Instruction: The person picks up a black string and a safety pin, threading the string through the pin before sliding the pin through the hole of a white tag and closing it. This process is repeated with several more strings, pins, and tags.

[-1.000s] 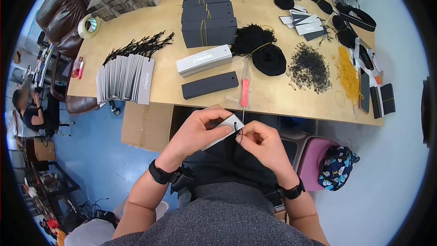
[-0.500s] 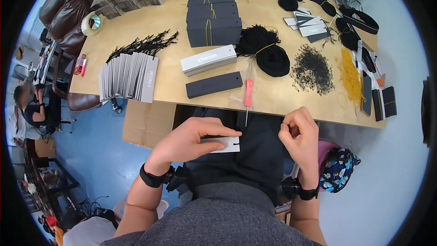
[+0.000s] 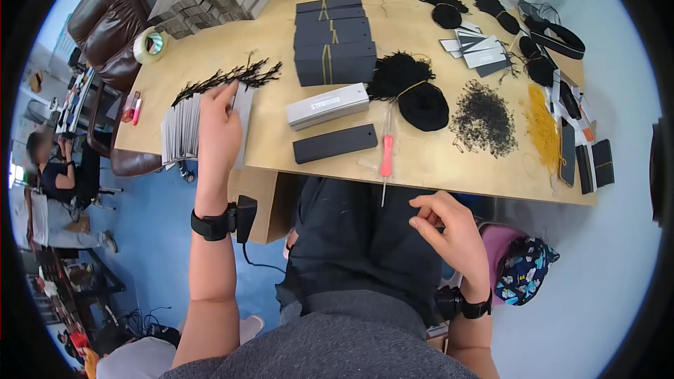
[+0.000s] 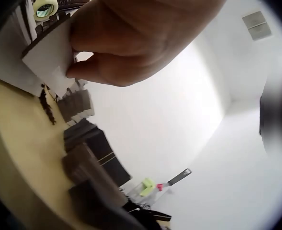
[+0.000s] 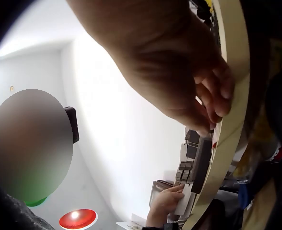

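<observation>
My left hand [image 3: 221, 130] is over the fanned row of grey printed tags [image 3: 184, 130] at the table's left. In the left wrist view its thumb and fingers pinch a pale hang tag [image 4: 52, 60], held close over the row. Black knotted cords [image 3: 232, 76] spread from the row's far end. My right hand [image 3: 453, 228] hovers near the table's front edge, fingers loosely bent, nothing visible in them. A red-handled awl [image 3: 387, 158] lies nearest it, its metal tip jutting past the edge.
Mid-table are a stack of white tags [image 3: 327, 105], a dark tag stack [image 3: 335, 143] and banded dark bundles [image 3: 335, 63]. Rightward lie black cord bundles [image 3: 423, 105], small black pins [image 3: 484, 119] and yellow rubber bands [image 3: 542, 126]. A tape roll [image 3: 149, 45] stands at the left edge.
My left hand has carried the tag from above the lap leftward to the fanned row. My right hand moved away from the tag to the right, then lowered slightly and loosened its fingers.
</observation>
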`<state>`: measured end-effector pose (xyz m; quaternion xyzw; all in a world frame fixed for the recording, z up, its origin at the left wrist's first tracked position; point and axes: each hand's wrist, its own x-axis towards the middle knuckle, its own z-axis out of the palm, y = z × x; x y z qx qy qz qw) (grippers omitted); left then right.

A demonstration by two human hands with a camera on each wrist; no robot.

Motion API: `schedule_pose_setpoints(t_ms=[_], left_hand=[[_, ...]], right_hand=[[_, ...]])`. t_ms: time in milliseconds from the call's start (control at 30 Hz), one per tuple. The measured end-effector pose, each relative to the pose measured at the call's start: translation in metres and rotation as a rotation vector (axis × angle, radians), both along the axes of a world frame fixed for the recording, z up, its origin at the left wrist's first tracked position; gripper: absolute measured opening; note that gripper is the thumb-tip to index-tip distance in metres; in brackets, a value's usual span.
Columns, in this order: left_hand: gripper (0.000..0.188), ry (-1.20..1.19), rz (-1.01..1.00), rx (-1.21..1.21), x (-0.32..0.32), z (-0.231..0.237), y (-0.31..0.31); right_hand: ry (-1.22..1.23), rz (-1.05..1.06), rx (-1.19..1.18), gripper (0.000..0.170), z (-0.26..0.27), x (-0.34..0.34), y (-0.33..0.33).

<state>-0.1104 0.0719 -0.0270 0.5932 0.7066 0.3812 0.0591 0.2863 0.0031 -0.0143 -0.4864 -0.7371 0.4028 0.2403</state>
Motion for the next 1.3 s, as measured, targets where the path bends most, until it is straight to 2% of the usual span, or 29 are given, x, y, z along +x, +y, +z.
schedule_pose_setpoints(t_ms=[33, 100, 133, 200, 233, 300, 433, 500, 667, 800, 933, 1000, 1133, 1200, 1300], left_hand=[[0.049, -0.007, -0.012, 0.001, -0.008, -0.017, 0.001], [0.051, 0.34, 0.07, -0.017, -0.017, -0.043, 0.001], [0.051, 0.391, 0.1, 0.03, -0.01, -0.043, -0.002], [0.051, 0.385, 0.136, 0.09, 0.006, -0.036, -0.009], [0.05, 0.382, 0.178, 0.143, 0.015, -0.029, -0.013], [0.048, 0.359, 0.175, 0.191, 0.041, -0.005, -0.025], [0.037, 0.059, -0.181, 0.257, 0.085, 0.014, -0.046], [0.033, -0.174, -0.391, 0.182, 0.105, 0.018, -0.054], [0.028, -0.767, -0.664, -0.175, 0.147, 0.013, -0.062], [0.028, -0.765, -0.75, -0.279, 0.167, 0.01, -0.061], [0.028, -0.815, -0.723, -0.375, 0.173, 0.009, -0.06], [0.028, -1.016, -0.654, -0.505, 0.174, 0.007, -0.059], [0.03, -1.095, -0.665, -0.533, 0.18, 0.0, -0.057], [0.03, -1.09, -0.692, -0.543, 0.182, 0.0, -0.057], [0.031, -1.086, -0.69, -0.561, 0.182, -0.001, -0.058]], right_hand=[[-0.002, -0.031, 0.06, 0.023, 0.0, 0.0, 0.005], [-0.01, -0.067, 0.123, 0.019, 0.0, -0.003, 0.016], [-0.03, -0.145, 0.232, 0.016, -0.001, -0.006, 0.024], [-0.055, -0.254, 0.437, 0.012, -0.004, -0.013, 0.043], [-0.056, -0.257, 0.448, 0.012, -0.007, -0.016, 0.053], [-0.112, -0.295, 0.638, 0.013, -0.012, -0.022, 0.072], [-0.234, -0.268, 0.826, 0.014, -0.026, -0.029, 0.099], [-0.236, -0.269, 0.863, 0.014, -0.025, -0.032, 0.099], [-0.15, -0.294, 0.797, 0.013, -0.022, -0.039, 0.086], [-0.176, -0.298, 0.853, 0.012, -0.025, -0.037, 0.096], [-0.195, -0.266, 0.842, 0.012, -0.029, -0.034, 0.096], [-0.152, -0.292, 0.765, 0.011, -0.027, -0.036, 0.087], [-0.125, -0.314, 0.811, 0.011, -0.027, -0.039, 0.087], [-0.189, -0.309, 0.852, 0.012, -0.031, -0.035, 0.097], [-0.171, -0.299, 0.799, 0.012, -0.033, -0.034, 0.098]])
